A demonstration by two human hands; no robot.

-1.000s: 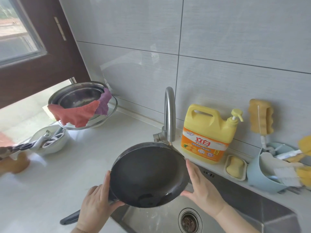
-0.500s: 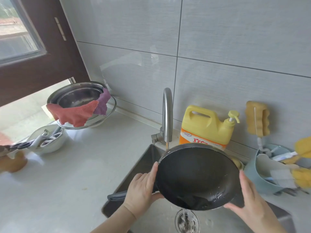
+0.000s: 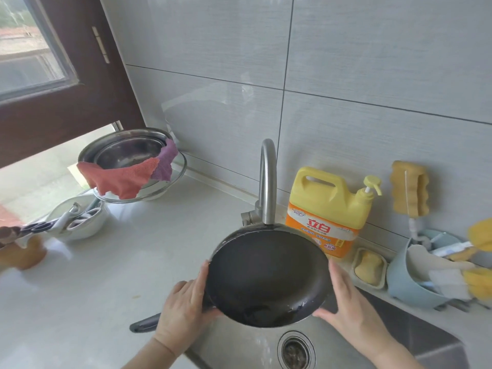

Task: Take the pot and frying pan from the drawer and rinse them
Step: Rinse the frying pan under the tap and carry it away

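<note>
A black frying pan is held tilted toward me over the steel sink, its far rim just under the tap's spout. A little water pools at its lower edge. My left hand grips the pan's left rim where the dark handle joins it. My right hand presses against the pan's right rim. No pot is in sight.
A yellow detergent jug stands behind the pan, with a soap dish and a blue bowl of brushes to its right. A steel bowl with cloths and a white bowl of utensils sit on the left counter.
The pan went right across the sink, then came back left under the spout, both hands staying on its rim.
</note>
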